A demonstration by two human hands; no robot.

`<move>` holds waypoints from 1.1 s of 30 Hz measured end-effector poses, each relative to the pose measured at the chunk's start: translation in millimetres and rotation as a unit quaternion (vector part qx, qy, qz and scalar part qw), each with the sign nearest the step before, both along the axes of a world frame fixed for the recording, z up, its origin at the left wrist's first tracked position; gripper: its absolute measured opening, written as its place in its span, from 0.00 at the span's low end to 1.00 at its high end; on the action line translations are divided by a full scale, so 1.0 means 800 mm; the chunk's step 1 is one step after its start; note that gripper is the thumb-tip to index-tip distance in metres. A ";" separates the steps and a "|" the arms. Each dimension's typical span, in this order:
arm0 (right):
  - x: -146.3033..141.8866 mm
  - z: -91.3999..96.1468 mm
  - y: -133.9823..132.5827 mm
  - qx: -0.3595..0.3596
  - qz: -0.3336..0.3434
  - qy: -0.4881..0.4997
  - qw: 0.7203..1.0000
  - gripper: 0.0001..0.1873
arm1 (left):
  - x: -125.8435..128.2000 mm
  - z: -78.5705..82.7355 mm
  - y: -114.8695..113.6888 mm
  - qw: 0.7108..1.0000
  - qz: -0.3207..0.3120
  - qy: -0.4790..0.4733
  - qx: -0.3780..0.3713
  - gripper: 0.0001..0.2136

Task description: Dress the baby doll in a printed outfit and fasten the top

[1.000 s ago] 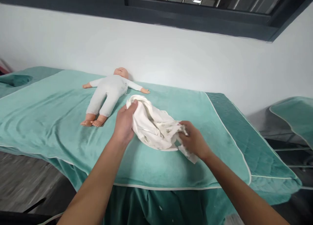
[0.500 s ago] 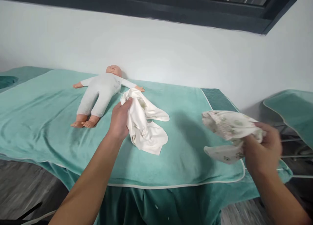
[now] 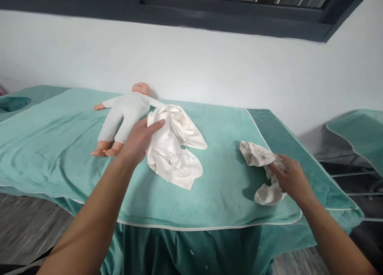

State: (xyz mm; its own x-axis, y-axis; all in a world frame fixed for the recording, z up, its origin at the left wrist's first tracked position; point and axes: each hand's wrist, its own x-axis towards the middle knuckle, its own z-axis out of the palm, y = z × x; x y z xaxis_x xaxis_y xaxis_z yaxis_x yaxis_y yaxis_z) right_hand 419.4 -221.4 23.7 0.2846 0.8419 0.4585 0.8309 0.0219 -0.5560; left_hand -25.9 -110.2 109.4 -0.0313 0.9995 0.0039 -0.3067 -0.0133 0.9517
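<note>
A baby doll (image 3: 125, 113) in a pale grey suit lies on its back near the wall on a teal towel (image 3: 60, 143) spread over the bed. My left hand (image 3: 139, 139) grips the edge of a crumpled white garment (image 3: 173, 149) that lies just right of the doll and covers its near arm. My right hand (image 3: 289, 177) is closed on a small printed cloth (image 3: 260, 157), which rests on the towel near its right edge.
A white wall (image 3: 209, 71) runs behind the bed, under a dark window frame (image 3: 227, 19). A second teal-covered bed (image 3: 359, 133) stands at the right, across a gap. Another teal surface (image 3: 18, 101) lies at the far left. The floor (image 3: 26, 227) is grey.
My right hand pulled the printed cloth out of the white pile, swung it right, then lowered it onto the towel. My left hand kept the white garment and shifted it toward the doll.
</note>
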 end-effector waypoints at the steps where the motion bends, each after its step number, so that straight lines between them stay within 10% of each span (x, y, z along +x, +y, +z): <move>1: -0.013 0.015 0.003 0.009 -0.006 -0.017 1.000 0.18 | -0.007 0.007 0.003 1.000 -0.020 0.023 0.001 0.19; 6: -0.142 0.119 0.037 0.033 0.148 0.040 0.988 0.25 | -0.025 0.051 0.009 0.984 -0.087 0.154 -0.007 0.10; 11: -0.260 0.195 0.085 0.009 0.399 0.097 0.912 0.20 | -0.006 0.116 -0.015 0.991 -0.093 0.095 -0.018 0.03; 16: -0.288 0.226 0.100 -0.008 0.399 0.085 0.913 0.10 | 0.002 0.156 -0.040 0.933 -0.077 0.333 0.114 0.08; 21: -0.275 0.227 0.100 0.067 0.288 -0.021 0.955 0.07 | -0.005 0.137 -0.030 0.759 0.038 0.572 0.310 0.09; 27: -0.248 0.219 0.102 0.107 0.159 -0.176 0.966 0.13 | -0.009 0.111 -0.013 0.856 0.071 0.416 0.298 0.10; 33: -0.220 0.206 0.103 0.054 0.146 -0.222 0.963 0.14 | -0.026 0.082 -0.002 0.846 0.141 0.422 0.294 0.09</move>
